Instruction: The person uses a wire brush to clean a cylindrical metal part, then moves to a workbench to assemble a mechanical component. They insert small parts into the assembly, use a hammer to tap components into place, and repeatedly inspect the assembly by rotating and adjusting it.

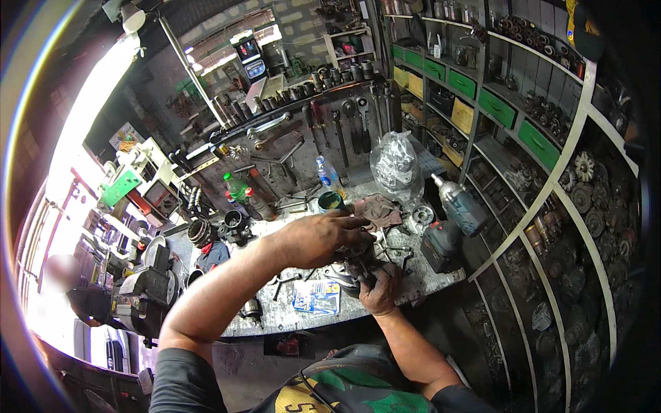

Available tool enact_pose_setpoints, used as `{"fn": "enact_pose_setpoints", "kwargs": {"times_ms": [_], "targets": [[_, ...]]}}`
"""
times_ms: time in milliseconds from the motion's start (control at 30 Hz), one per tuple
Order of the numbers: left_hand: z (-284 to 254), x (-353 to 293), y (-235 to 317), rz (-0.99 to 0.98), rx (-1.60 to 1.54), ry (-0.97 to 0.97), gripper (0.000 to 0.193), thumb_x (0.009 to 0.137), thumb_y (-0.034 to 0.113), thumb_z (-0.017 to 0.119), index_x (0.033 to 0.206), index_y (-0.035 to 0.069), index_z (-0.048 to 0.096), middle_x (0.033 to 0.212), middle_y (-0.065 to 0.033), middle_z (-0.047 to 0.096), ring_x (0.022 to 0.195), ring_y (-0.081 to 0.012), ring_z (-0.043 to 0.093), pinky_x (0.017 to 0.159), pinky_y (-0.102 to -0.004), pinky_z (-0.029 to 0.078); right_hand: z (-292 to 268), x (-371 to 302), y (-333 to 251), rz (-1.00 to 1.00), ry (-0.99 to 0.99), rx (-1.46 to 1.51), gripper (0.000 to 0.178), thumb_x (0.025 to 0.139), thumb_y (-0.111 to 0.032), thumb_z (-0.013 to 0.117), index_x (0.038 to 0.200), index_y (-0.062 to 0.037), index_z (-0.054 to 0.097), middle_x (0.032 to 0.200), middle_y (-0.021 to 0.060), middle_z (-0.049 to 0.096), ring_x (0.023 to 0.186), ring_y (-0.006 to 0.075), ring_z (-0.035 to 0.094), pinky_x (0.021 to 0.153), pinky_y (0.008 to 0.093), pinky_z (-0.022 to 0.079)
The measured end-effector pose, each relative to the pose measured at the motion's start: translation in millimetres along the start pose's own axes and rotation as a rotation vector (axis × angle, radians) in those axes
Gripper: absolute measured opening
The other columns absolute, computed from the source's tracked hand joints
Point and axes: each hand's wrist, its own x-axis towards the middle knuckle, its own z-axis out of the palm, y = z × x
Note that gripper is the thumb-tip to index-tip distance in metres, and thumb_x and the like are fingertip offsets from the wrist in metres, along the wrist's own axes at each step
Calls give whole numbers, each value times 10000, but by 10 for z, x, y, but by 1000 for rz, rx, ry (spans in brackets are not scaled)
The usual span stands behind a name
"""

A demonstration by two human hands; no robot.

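Note:
Over the workbench, my left hand (318,239) is closed from above on the top of a dark, greasy metal part (356,266). Its fingers curl over that part and hide much of it. From the near right, my right hand (381,288) grips the lower side of the same part, thumb and fingers pressed against it. The exact kind of part cannot be made out. Just beyond my left hand stands a dark green cup (331,201) with something yellowish inside. A blue and white packet (317,297) lies on the bench below my left wrist.
A cordless impact wrench (458,205) stands at the bench's right end. Near it are a clear plastic bag (397,165), a brown rag (377,210) and loose wrenches. Plastic bottles (328,175) stand at the back. Parts shelves (513,117) line the right; a person (86,303) is far left.

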Motion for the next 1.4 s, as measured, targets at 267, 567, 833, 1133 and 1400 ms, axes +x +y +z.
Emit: {"fn": "enact_pose_setpoints", "kwargs": {"times_ms": [267, 567, 833, 1133, 1400], "targets": [[1265, -313, 940, -705, -709, 854, 435, 853, 96, 919, 1202, -5, 679, 1034, -129, 815, 933, -235, 826, 858, -355, 660, -55, 15, -3, 34, -36, 62, 329, 1024, -341, 775, 1180, -113, 598, 1076, 146, 562, 928, 383, 572, 830, 536, 440], [1393, 41, 1132, -813, -1062, 1231, 160, 983, 31, 834, 1040, -21, 693, 875, -49, 728, 785, -104, 668, 711, -281, 564, -53, 22, 37, 47, -74, 128, 378, 995, -340, 791, 1203, -110, 575, 1027, 145, 572, 907, 393, 564, 833, 561, 426], [1332, 208, 1134, -994, -767, 1201, 243, 907, 63, 864, 868, 4, 632, 748, -10, 634, 694, -85, 527, 611, -304, 467, -85, 1, 56, 31, -78, 101, 379, 1012, -319, 778, 1243, -101, 572, 1040, 142, 582, 956, 394, 592, 897, 558, 449], [1230, 156, 1181, -1089, -839, 1151, 243, 908, 107, 923, 879, -28, 723, 772, -81, 765, 699, -102, 649, 649, -306, 542, -175, 96, 33, 16, -129, 196, 349, 980, -268, 812, 1244, -105, 651, 1098, 120, 601, 1030, 375, 621, 941, 545, 470], [1276, 296, 1226, -1101, -608, 1231, 236, 915, 77, 887, 845, -34, 691, 743, -101, 757, 667, -101, 649, 625, -320, 536, -223, 240, -54, 36, -137, 219, 273, 1036, -246, 764, 1242, -90, 677, 1274, 173, 681, 1160, 404, 669, 993, 569, 485]]}}
